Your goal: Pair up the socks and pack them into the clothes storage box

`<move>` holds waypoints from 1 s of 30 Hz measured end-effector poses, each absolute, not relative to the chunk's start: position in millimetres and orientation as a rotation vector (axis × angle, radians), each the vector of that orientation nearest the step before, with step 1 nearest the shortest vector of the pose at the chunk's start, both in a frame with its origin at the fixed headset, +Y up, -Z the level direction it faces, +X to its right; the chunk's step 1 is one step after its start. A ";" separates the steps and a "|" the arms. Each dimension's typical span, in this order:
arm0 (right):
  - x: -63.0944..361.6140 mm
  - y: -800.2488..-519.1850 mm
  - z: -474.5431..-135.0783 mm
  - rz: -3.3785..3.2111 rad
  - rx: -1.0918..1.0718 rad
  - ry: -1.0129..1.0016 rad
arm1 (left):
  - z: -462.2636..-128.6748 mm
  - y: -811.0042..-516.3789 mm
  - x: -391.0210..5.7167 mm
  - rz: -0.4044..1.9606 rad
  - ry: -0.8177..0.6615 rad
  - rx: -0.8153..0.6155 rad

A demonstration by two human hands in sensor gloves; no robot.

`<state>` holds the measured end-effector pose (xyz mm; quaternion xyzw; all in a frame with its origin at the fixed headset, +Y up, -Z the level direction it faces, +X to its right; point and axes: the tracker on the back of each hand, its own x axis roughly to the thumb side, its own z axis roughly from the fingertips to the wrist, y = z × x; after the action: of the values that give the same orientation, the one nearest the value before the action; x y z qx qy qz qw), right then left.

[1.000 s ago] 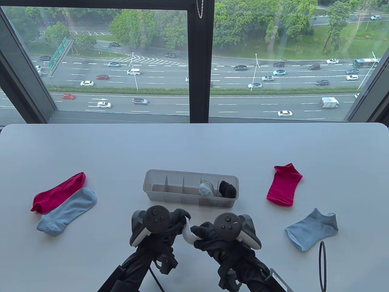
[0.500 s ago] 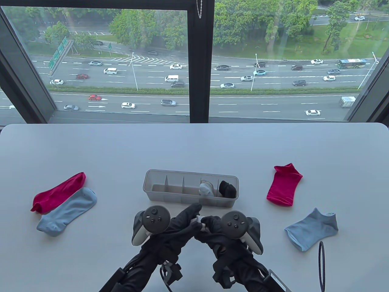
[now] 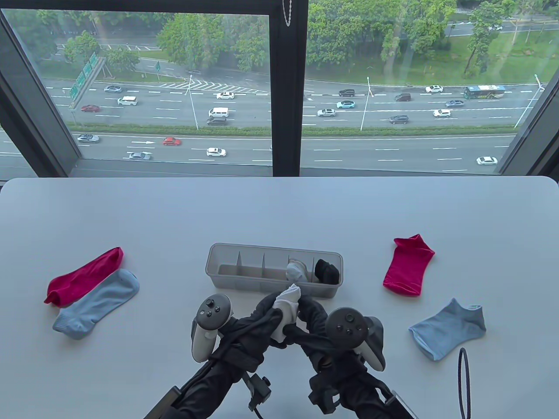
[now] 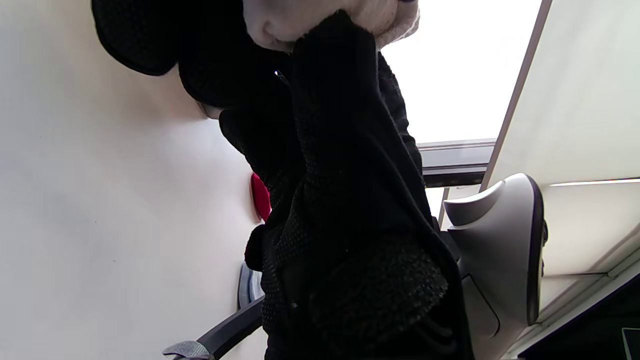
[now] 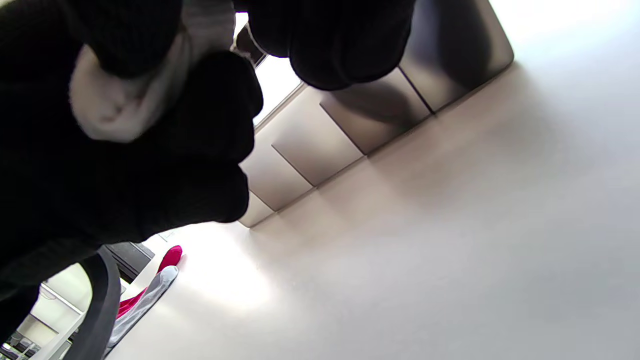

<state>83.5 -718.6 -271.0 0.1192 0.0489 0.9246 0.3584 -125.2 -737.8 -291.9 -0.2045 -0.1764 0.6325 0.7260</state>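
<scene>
Both gloved hands hold a bundled white sock pair (image 3: 288,307) just in front of the clear storage box (image 3: 227,252). My left hand (image 3: 267,310) grips it from the left, my right hand (image 3: 308,312) from the right. The white bundle (image 4: 380,17) shows at the top of the left wrist view and between my fingers as the white bundle (image 5: 125,95) in the right wrist view. The box holds a grey-white sock bundle (image 3: 295,270) and a black bundle (image 3: 327,270) in its right compartments. Loose on the table lie a red sock (image 3: 83,276) and a blue sock (image 3: 97,303) at left, a red sock (image 3: 408,270) and a blue sock (image 3: 447,328) at right.
The box's three left compartments (image 3: 249,267) hold nothing. A dark cable loop (image 3: 462,384) lies at the table's near right edge. A window with a dark frame (image 3: 288,87) stands behind the table's far edge.
Both hands have risen and moved toward the box with the white socks. The bundle, nearly hidden in the fists half a second ago, now sticks up between the fingers.
</scene>
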 end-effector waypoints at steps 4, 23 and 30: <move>85.0 -713.7 -266.5 2.434 0.305 -0.004 | -291.1 -735.5 -120.8 1.324 -0.438 -0.482; 92.6 -731.8 -280.5 2.120 0.171 0.311 | -282.4 -718.0 -111.9 0.759 -0.409 -0.217; 91.3 -731.5 -280.6 1.967 0.218 0.385 | -281.0 -727.1 -101.2 0.686 -0.545 -0.351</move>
<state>91.3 -731.5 -280.6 0.0915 0.1615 0.8253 0.5333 -101.2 -727.1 -281.0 -0.1691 -0.2627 0.3303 0.8907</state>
